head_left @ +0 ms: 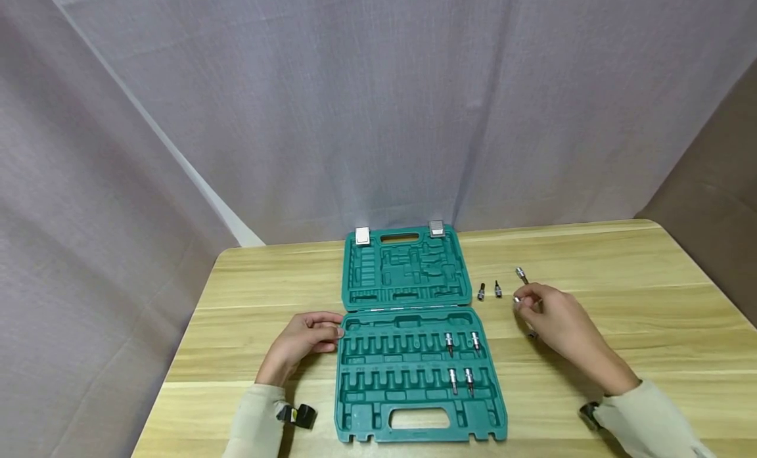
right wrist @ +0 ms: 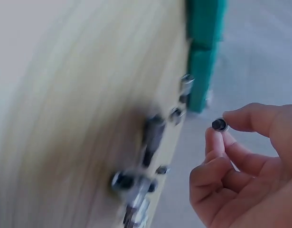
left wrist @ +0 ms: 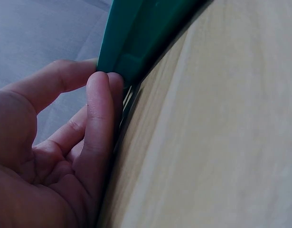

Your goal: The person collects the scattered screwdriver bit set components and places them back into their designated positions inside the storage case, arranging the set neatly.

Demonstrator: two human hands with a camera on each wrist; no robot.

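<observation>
An open green tool case (head_left: 414, 405) lies on the wooden table, its lid (head_left: 405, 267) folded back. Several metal bits (head_left: 449, 343) sit in the slots of the near tray. My left hand (head_left: 330, 336) rests against the tray's left edge, and in the left wrist view its fingertips (left wrist: 100, 92) press on the green rim (left wrist: 136, 38). Right of the case, my right hand (head_left: 522, 303) pinches a small metal bit (right wrist: 220, 125) between thumb and forefinger, just above the table.
Loose bits lie on the table right of the lid: two short dark bits (head_left: 481, 291) (head_left: 498, 288), a longer silver bit (head_left: 521, 274) and a fourth bit (head_left: 531, 333) partly under my right hand. Grey curtain surrounds the table.
</observation>
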